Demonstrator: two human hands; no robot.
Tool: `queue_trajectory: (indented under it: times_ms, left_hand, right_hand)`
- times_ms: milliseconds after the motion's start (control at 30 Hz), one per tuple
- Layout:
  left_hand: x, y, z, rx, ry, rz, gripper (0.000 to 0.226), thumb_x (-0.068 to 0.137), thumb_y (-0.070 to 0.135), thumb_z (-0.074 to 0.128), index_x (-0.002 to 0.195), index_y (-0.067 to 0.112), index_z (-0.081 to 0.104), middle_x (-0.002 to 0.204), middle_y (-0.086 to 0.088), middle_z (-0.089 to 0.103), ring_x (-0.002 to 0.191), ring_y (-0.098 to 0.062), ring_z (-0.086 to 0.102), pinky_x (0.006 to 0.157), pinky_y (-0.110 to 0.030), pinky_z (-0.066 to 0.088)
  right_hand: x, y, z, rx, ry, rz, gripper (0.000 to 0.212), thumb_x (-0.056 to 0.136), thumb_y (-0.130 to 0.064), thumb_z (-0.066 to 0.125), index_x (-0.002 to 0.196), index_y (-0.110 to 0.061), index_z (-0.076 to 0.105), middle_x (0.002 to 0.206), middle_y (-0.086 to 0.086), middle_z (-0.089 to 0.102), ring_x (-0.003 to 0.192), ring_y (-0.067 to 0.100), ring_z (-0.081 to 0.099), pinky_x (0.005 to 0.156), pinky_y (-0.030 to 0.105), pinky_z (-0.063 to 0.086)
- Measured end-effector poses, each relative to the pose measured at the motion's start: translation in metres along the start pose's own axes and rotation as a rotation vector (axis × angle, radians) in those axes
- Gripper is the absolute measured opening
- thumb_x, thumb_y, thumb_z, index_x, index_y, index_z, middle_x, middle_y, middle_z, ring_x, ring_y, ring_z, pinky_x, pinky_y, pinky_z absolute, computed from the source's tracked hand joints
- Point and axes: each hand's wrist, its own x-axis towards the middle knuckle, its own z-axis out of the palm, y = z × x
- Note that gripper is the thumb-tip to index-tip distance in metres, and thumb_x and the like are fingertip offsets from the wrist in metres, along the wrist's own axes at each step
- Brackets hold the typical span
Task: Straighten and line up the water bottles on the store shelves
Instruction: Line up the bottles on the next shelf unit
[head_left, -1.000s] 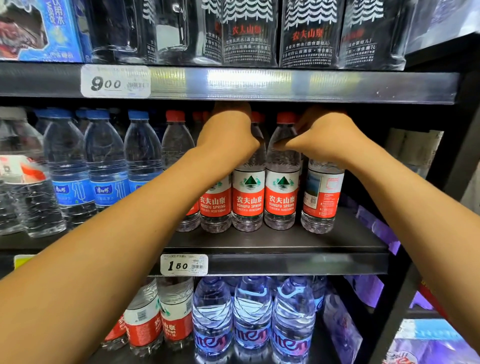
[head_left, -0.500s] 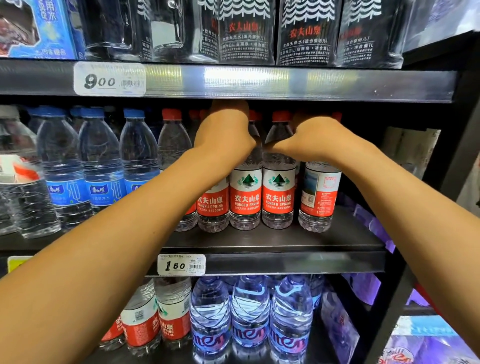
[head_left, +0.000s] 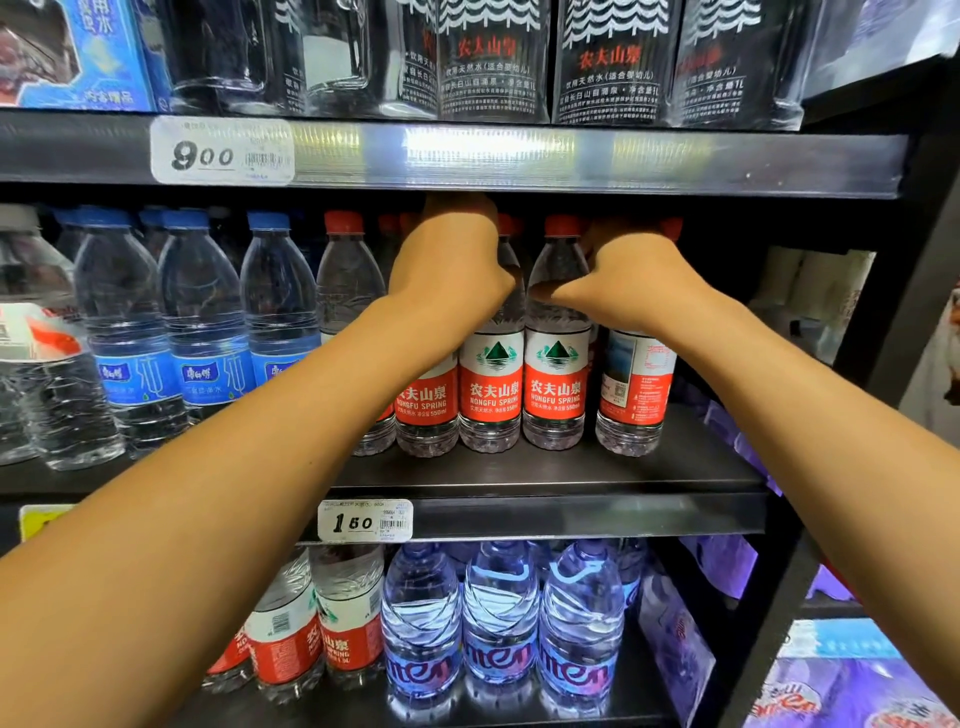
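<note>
Red-capped bottles gripped at their shoulders by both hands, close under the upper shelf edge.

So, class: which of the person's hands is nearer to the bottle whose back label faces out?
Right. The right hand sits directly over the top of the back-label bottle; the left hand is several bottles away to its left, over the front-facing red-label bottles.

Both arms reach forward, left hand and right hand curled, knuckles up.
</note>
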Motion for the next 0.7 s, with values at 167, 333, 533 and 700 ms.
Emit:
queue_trajectory:
  times_ms: [167,333,533,700]
  left_hand:
    - [-0.011,-0.002,-0.006,0.002,0.119,0.032,0.046,0.071,0.012,0.066,0.053,0.012,0.024,0.051,-0.003,0.026,0.048,-0.025,0.03,0.042,-0.027,0.015]
    - [-0.024,0.006,-0.002,-0.037,0.204,0.128,0.026,0.081,0.037,0.063,0.072,0.016,0.051,0.071,-0.006,0.056,0.075,-0.035,0.055,0.06,-0.04,0.046]
    - [-0.044,0.049,0.024,-0.477,-0.005,0.027,0.024,0.074,0.031,0.076,0.093,0.018,0.067,0.077,0.008,0.067,0.072,-0.012,0.066,0.074,-0.035,0.057]
    - [-0.086,0.086,0.074,-0.572,-0.072,-0.086,0.025,0.08,0.03,0.069,0.101,0.019,0.063,0.091,0.003,0.07,0.085,-0.018,0.068,0.075,-0.039,0.055]
  right_hand:
    - [-0.019,0.02,-0.013,0.18,0.297,-0.009,0.033,0.082,-0.04,0.069,0.095,-0.011,0.076,0.092,0.004,0.075,0.085,0.018,0.066,0.076,0.029,0.053]
    - [-0.056,0.065,0.006,0.322,0.542,0.168,0.029,0.086,-0.032,0.07,0.107,-0.013,0.064,0.105,0.005,0.066,0.089,0.016,0.058,0.072,0.023,0.041]
    - [-0.037,0.087,0.016,0.766,0.14,0.392,0.057,0.074,-0.041,0.08,0.118,-0.01,0.059,0.115,0.007,0.067,0.104,0.022,0.065,0.088,0.042,0.056]
    - [-0.03,0.08,0.006,0.717,0.132,0.268,0.044,0.069,-0.035,0.073,0.105,-0.011,0.068,0.104,0.011,0.072,0.098,0.026,0.069,0.088,0.045,0.058]
